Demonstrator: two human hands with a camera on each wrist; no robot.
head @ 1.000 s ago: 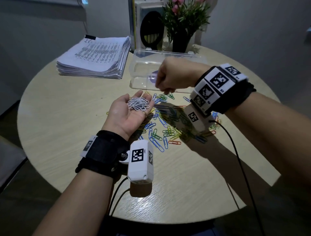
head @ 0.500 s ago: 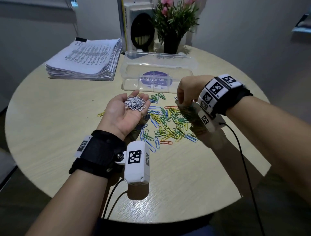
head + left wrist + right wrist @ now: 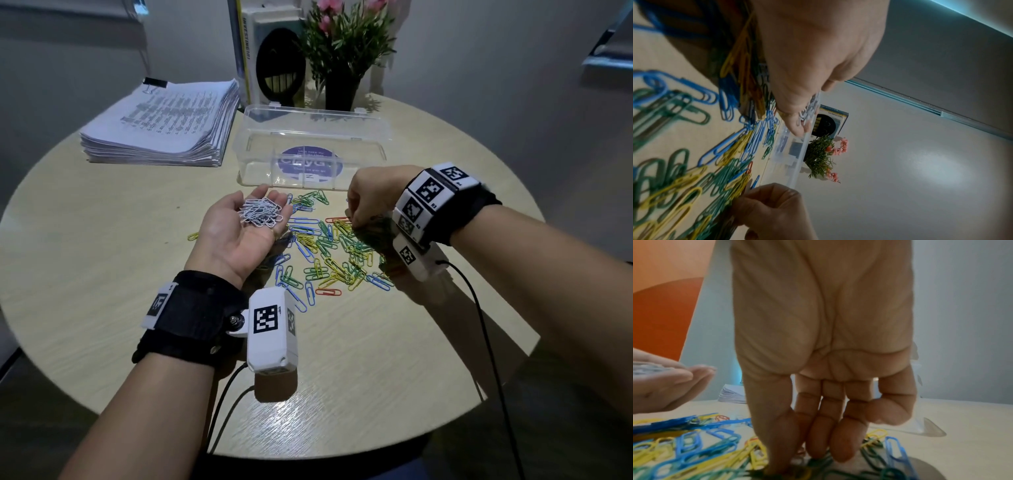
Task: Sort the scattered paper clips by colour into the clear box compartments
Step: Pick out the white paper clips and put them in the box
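Paper clips (image 3: 329, 250) in blue, green, yellow and a few red lie scattered on the round table (image 3: 102, 274), just in front of the clear box (image 3: 310, 150), which stands open. At the left, the left hand (image 3: 236, 233) is held palm up above the near-left edge of the scatter, fingers relaxed and slightly cupped, and it carries a small heap of white paper clips (image 3: 261, 212). The head view shows this heap plainly; the left wrist view shows only an edge of it past the fingers, and the right wrist view only a pale blur of it on the hand (image 3: 663, 386). At the right, the right hand (image 3: 371, 198) is lowered with its fingertips (image 3: 842, 449) down in the far-right part of the scatter. In the head view its back hides the fingers. The right wrist view shows thumb and fingers bent downward and touching green and yellow clips, but whether they pinch one I cannot tell. Behind the box stand a stack of printed papers (image 3: 164, 130), a book (image 3: 270, 58) and a potted plant (image 3: 346, 48).
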